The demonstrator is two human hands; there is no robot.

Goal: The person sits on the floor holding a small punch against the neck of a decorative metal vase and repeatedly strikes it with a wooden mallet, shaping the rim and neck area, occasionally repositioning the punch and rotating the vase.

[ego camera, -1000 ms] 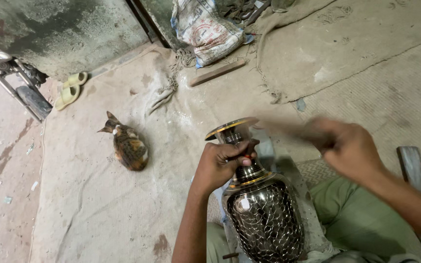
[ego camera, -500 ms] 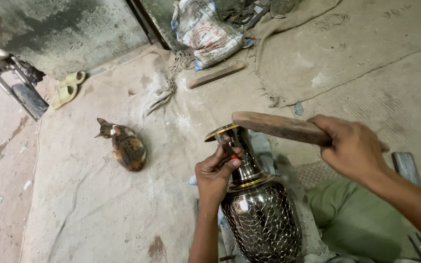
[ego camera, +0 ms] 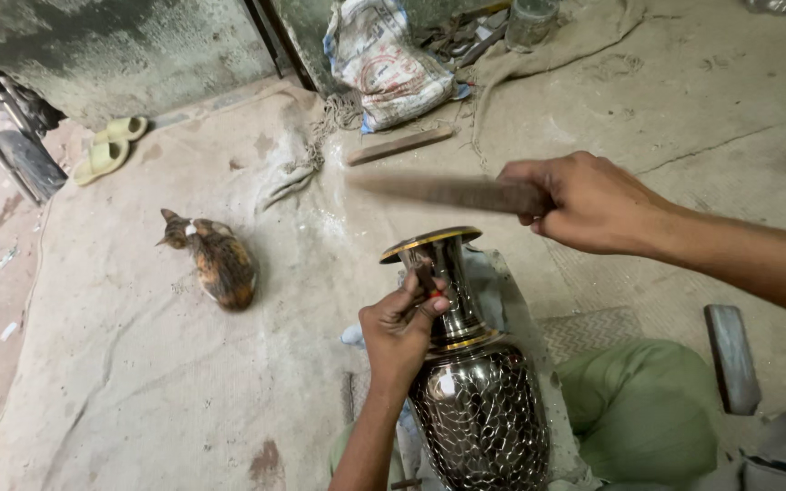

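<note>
Head view looks down on a dusty cloth-covered floor where a tall metal vase stands near the lower middle, just left of the person's green-trousered knee. Its belly is dark and shiny with a fine netted pattern, a gold band rings the shoulder, and the flared mouth has a gold rim. The left hand comes up from the near edge and rests against the vase's narrow neck, fingers curled close and pinching a small slim tool whose tip touches the neck — what kind of tool it is cannot be told. The right hand reaches in from the right, above and beyond the vase's mouth, its fingers wrapped fully round the end of a flat wooden stick that points left and is blurred. Under the vase lies a pale crumpled cloth. Well to the left, a brown, black and white cat sits on the floor, facing away. Farther left, by the wall, lie a pair of pale green sandals beside a dark wheel. At the far middle a printed sack leans by a doorway, with a short wooden slat just in front of it. At the near right lies a grey, bar-shaped piece.
</note>
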